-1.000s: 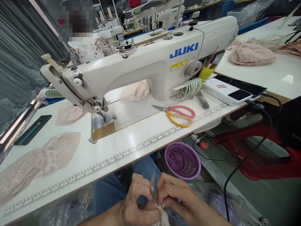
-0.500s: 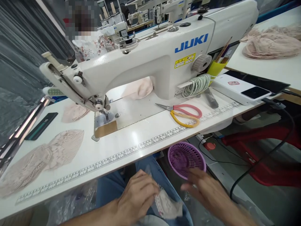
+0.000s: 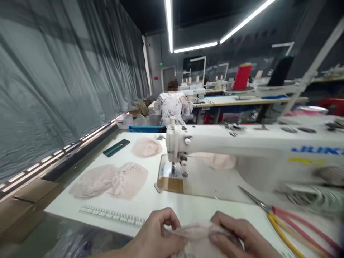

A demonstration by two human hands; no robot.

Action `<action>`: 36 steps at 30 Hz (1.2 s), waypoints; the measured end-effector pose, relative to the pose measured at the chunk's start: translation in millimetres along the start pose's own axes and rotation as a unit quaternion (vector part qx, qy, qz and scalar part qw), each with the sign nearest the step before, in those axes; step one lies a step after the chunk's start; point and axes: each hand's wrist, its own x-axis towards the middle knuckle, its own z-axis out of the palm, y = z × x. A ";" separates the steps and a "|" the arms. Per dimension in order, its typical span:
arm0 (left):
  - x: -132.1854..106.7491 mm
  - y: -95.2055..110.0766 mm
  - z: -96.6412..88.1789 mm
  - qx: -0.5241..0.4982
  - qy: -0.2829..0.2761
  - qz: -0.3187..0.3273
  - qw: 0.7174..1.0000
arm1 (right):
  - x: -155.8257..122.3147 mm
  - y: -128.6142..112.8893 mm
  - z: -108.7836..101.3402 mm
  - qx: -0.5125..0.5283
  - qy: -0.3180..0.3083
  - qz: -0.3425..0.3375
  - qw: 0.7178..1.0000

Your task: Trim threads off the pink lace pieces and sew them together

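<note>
A pale pink piece of lace fabric (image 3: 198, 232) is stretched between my two hands at the front edge of the table. My left hand (image 3: 160, 234) pinches its left end between thumb and fingers. On the other side, my right hand (image 3: 236, 234) grips the right end, with fingertips on top. The lower part of the fabric runs out of the frame. Beyond my hands stands a white sewing machine (image 3: 215, 139), its needle and presser foot (image 3: 173, 170) to the upper left of the fabric. Scissors (image 3: 279, 218) with red and yellow handles lie right of my right hand.
Lace pieces (image 3: 110, 181) lie on the table's left side, with another pink piece (image 3: 146, 147) behind them. A dark phone-like object (image 3: 116, 147) rests near the left edge. A ruler strip (image 3: 113, 215) runs along the front. Ahead, a person (image 3: 173, 105) sits with their back turned.
My view has swung up and left. My right hand has come from beside the purple basket to the fabric, and both hands have lifted it from my lap to the table edge.
</note>
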 end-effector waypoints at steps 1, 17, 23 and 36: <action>10.2 4.0 -7.2 -0.013 0.035 0.022 0.999 | 22.7 -1.7 -10.0 -0.072 0.031 -0.031 0.996; 102.7 9.3 -72.1 0.563 0.095 0.493 0.657 | 103.0 38.7 18.6 -0.390 0.109 -0.210 0.890; 97.5 -0.2 -78.3 0.571 0.122 0.518 0.625 | 113.9 48.1 9.8 -0.354 0.124 -0.282 0.883; 122.7 0.1 -89.3 0.572 0.136 0.504 0.633 | 138.5 50.6 -4.8 -0.362 0.039 -0.170 0.916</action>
